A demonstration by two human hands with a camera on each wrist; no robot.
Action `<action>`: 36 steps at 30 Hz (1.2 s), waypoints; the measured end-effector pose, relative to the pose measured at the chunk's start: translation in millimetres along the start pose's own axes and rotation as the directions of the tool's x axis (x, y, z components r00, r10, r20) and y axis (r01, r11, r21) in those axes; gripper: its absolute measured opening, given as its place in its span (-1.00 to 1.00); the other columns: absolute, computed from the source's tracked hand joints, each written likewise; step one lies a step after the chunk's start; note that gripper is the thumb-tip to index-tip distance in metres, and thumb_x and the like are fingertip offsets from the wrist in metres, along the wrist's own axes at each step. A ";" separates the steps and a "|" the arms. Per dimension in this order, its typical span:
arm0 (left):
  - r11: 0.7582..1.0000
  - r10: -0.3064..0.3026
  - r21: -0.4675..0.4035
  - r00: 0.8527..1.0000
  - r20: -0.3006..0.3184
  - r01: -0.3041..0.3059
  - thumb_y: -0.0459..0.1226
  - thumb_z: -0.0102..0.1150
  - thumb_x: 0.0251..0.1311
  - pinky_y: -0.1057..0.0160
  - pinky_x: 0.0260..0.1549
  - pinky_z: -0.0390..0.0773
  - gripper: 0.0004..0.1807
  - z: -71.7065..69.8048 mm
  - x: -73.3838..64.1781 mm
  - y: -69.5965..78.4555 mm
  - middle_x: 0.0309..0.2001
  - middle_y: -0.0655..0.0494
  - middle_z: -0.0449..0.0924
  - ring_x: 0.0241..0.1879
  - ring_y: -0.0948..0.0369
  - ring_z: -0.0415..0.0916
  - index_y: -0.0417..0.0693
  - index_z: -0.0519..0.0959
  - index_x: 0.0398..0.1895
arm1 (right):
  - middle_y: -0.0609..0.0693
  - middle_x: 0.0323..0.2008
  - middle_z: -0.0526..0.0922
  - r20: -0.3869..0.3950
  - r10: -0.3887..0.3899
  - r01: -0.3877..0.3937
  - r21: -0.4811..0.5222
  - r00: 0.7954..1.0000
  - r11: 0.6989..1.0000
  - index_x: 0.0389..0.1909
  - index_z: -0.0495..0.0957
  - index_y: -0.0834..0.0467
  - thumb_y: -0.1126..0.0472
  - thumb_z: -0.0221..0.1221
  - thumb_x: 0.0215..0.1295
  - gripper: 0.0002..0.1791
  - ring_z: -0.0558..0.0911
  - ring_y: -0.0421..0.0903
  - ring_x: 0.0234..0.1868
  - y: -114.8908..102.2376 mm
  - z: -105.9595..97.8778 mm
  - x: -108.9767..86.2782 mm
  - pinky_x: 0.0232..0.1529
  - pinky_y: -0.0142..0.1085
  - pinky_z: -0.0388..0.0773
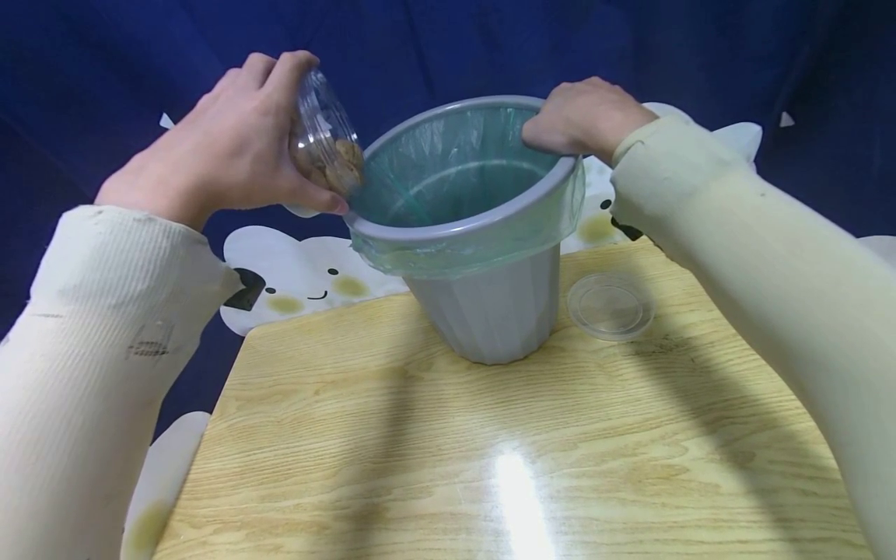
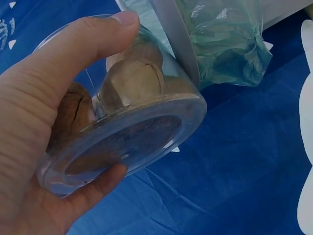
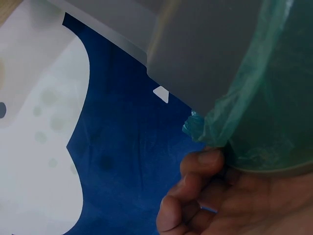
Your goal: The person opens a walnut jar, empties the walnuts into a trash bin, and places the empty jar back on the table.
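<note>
My left hand (image 1: 231, 144) grips a clear plastic tub (image 1: 323, 109), thumb along its near side. The tub is tilted toward the bin, at the left edge of its rim. Inside it lie several round brown pieces, cracked like walnuts (image 2: 132, 81). A grey bin (image 1: 490, 315) stands on the table, lined with a thin green bag (image 1: 483, 257) folded over its rim. Across from the tub, my right hand (image 1: 588, 117) holds the bin's rim at the far right, its fingers curled over the edge and bag in the right wrist view.
A round clear lid (image 1: 610, 307) lies flat on the wooden table (image 1: 336, 435), just right of the bin. Behind the table hangs a dark blue cloth (image 1: 448, 47) with white cloud shapes. The table's left edge runs below my left forearm.
</note>
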State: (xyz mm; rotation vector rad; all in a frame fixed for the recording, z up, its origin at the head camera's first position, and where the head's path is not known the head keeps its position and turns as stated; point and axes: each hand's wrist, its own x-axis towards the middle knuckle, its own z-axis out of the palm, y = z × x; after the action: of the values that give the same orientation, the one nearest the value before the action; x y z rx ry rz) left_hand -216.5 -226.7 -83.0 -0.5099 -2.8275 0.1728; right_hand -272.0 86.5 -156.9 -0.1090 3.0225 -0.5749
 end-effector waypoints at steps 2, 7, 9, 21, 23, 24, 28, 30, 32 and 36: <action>1.000 0.004 0.005 1.000 0.001 -0.004 0.18 0.55 -0.33 -0.36 0.35 0.21 0.45 0.2 0.5 0.7 0.50 -0.25 -0.03 0.42 -0.25 0.02 0.16 -0.24 0.57 | 0.04 -0.39 0.49 -0.002 -0.001 0.001 -0.002 1.000 1.000 -0.30 0.55 0.16 -0.02 -0.18 0.34 -0.58 0.46 0.04 -0.24 0.2 0.2 0.1 -0.36 -0.20 0.38; 1.000 -0.002 0.011 1.000 0.005 0.002 0.16 0.56 -0.32 -0.37 0.33 0.22 0.45 0.1 1.0 1.8 0.51 -0.25 -0.04 0.43 -0.25 0.01 0.18 -0.25 0.57 | 0.03 -0.40 0.49 -0.003 -0.006 0.006 -0.019 1.000 1.000 -0.32 0.55 0.16 -0.01 -0.18 0.33 -0.59 0.46 0.03 -0.26 -0.2 0.2 0.8 -0.37 -0.21 0.37; 1.000 -0.004 0.012 1.000 0.005 0.004 0.15 0.56 -0.30 -0.38 0.32 0.22 0.44 -0.1 1.0 2.0 0.52 -0.24 -0.05 0.44 -0.25 0.00 0.19 -0.25 0.57 | 0.03 -0.40 0.49 -0.002 -0.007 0.007 -0.026 1.000 1.000 -0.33 0.55 0.15 -0.01 -0.18 0.33 -0.60 0.46 0.03 -0.28 -0.4 0.1 1.4 -0.38 -0.21 0.37; 0.999 0.015 0.045 1.000 0.015 -0.016 0.13 0.57 -0.32 -0.37 0.33 0.23 0.45 -2.0 3.1 2.7 0.51 -0.26 -0.04 0.42 -0.25 0.02 0.18 -0.24 0.57 | 0.04 -0.36 0.49 0.003 -0.006 0.006 -0.028 1.000 1.000 -0.32 0.54 0.14 -0.01 -0.18 0.32 -0.61 0.46 0.02 -0.27 -2.6 0.7 2.0 -0.37 -0.20 0.37; 0.999 0.017 0.048 1.000 0.017 -0.018 0.13 0.58 -0.33 -0.37 0.33 0.22 0.45 -2.5 3.4 2.7 0.51 -0.26 -0.03 0.42 -0.25 0.02 0.18 -0.24 0.57 | 0.03 -0.38 0.49 0.002 -0.010 0.010 -0.034 1.000 0.999 -0.34 0.54 0.14 0.00 -0.19 0.32 -0.61 0.46 0.02 -0.28 -2.9 0.8 2.3 -0.38 -0.21 0.37; 0.999 0.018 0.049 1.000 0.018 -0.019 0.13 0.58 -0.33 -0.37 0.33 0.22 0.45 -2.6 3.4 2.6 0.51 -0.26 -0.03 0.42 -0.25 0.02 0.18 -0.24 0.57 | 0.03 -0.37 0.49 0.002 -0.011 0.011 -0.035 1.000 0.999 -0.35 0.54 0.14 0.00 -0.19 0.32 -0.61 0.46 0.02 -0.28 -3.1 0.9 2.4 -0.38 -0.21 0.37; 0.999 0.015 0.049 1.000 0.023 -0.017 0.13 0.58 -0.32 -0.37 0.33 0.22 0.44 -2.7 3.0 2.0 0.51 -0.26 -0.04 0.43 -0.26 0.01 0.18 -0.25 0.57 | 0.04 -0.35 0.48 0.002 -0.009 0.009 -0.030 1.000 0.999 -0.36 0.53 0.13 0.01 -0.19 0.32 -0.62 0.46 0.02 -0.28 -4.0 1.4 2.6 -0.38 -0.21 0.37; 0.999 0.013 0.050 1.000 0.024 -0.014 0.12 0.57 -0.30 -0.37 0.33 0.23 0.44 -2.6 2.6 1.5 0.50 -0.27 -0.03 0.43 -0.26 0.01 0.18 -0.25 0.57 | 0.05 -0.33 0.48 0.002 -0.006 0.006 -0.021 1.000 1.000 -0.35 0.53 0.13 0.01 -0.19 0.32 -0.62 0.46 0.02 -0.27 -4.5 1.7 2.5 -0.38 -0.20 0.37; 0.999 0.009 0.046 1.000 0.025 -0.010 0.12 0.58 -0.31 -0.37 0.33 0.24 0.44 -2.5 2.3 1.1 0.50 -0.27 -0.02 0.42 -0.26 0.01 0.18 -0.25 0.57 | 0.05 -0.33 0.48 0.001 -0.006 0.006 -0.016 1.000 1.000 -0.35 0.53 0.13 0.00 -0.19 0.32 -0.62 0.46 0.03 -0.27 -5.0 2.1 2.3 -0.37 -0.20 0.36; 0.999 0.003 0.043 1.000 0.026 -0.004 0.12 0.58 -0.32 -0.37 0.33 0.23 0.46 -2.6 1.8 0.6 0.50 -0.26 -0.02 0.41 -0.26 0.02 0.18 -0.25 0.57 | 0.05 -0.34 0.48 -0.002 -0.009 0.009 -0.009 1.000 1.000 -0.33 0.54 0.14 0.00 -0.19 0.32 -0.61 0.46 0.03 -0.26 -5.8 2.6 1.9 -0.37 -0.20 0.37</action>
State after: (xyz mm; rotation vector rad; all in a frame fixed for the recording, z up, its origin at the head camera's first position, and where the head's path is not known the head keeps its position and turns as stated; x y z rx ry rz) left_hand -217.2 -225.3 -80.2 -0.5062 -2.8415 0.2424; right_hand -273.3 80.1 -157.3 -0.1230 3.0278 -0.5632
